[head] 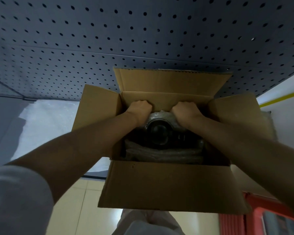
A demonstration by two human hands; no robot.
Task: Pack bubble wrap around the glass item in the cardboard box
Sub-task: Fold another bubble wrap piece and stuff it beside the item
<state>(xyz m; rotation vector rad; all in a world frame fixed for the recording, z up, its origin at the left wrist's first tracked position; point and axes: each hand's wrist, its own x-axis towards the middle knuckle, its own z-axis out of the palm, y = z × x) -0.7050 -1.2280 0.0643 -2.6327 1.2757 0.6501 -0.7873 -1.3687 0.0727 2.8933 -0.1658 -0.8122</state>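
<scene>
An open cardboard box [168, 185] stands in front of me with its four flaps spread out. Inside it sits a dark glass item [158, 133], seen from above, round at its top. Bubble wrap [161, 114] lies over its far side, and more wrap [165, 154] is bunched in the shadow along the near wall. My left hand [139, 110] and my right hand [187, 112] are both inside the box at the far wall, fingers curled down onto the wrap on either side of the glass item. The fingertips are hidden.
A sheet of bubble wrap [46, 126] lies on the grey table left of the box. A blue pegboard [143, 34] rises behind. A red crate [265, 217] stands low at the right, and pale floor tiles show below the table edge.
</scene>
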